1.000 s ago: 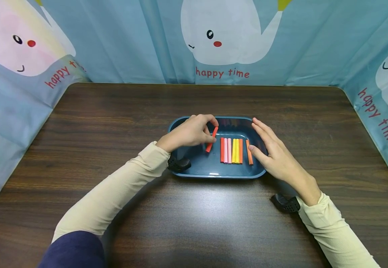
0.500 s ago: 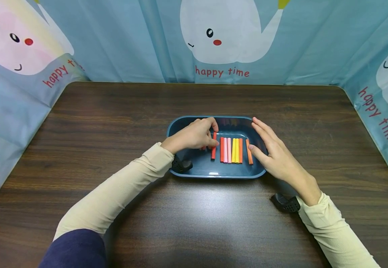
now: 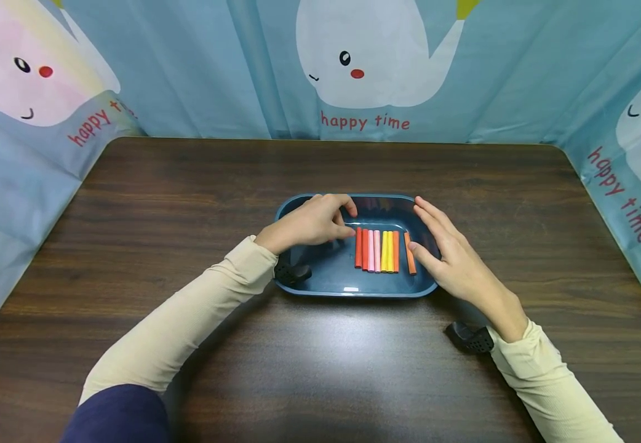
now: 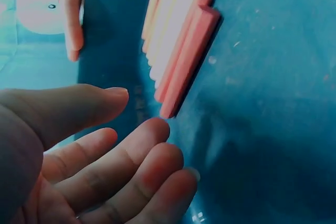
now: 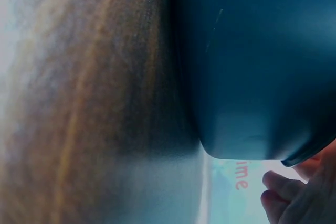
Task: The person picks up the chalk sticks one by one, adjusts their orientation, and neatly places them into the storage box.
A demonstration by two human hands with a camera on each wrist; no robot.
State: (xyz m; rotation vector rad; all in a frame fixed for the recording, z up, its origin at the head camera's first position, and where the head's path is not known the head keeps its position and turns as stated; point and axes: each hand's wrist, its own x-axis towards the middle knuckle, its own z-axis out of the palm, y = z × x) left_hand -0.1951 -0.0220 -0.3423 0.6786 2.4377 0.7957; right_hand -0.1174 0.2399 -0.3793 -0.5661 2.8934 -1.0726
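A row of crayon-like sticks lies side by side in a dark blue tray (image 3: 320, 274): two red (image 3: 358, 249), two pink (image 3: 374, 251), two yellow (image 3: 387, 251) and one orange. Another orange stick (image 3: 411, 255) lies slightly tilted, a little apart at the right. My left hand (image 3: 317, 220) hovers over the tray's left part, thumb and fingers spread with nothing between them. In the left wrist view its fingertips are just short of the outermost red stick (image 4: 191, 59). My right hand (image 3: 456, 264) rests on the tray's right rim, fingers extended, thumb tip beside the tilted orange stick.
The tray stands on a dark wood table (image 3: 199, 203). A light blue curtain (image 3: 199, 67) with whale prints surrounds the table's back and sides. Black wrist devices (image 3: 469, 338) sit under both wrists.
My left hand set the red stick upright in line at the row's left end, released it and drew back slightly left. My right hand stayed in place.
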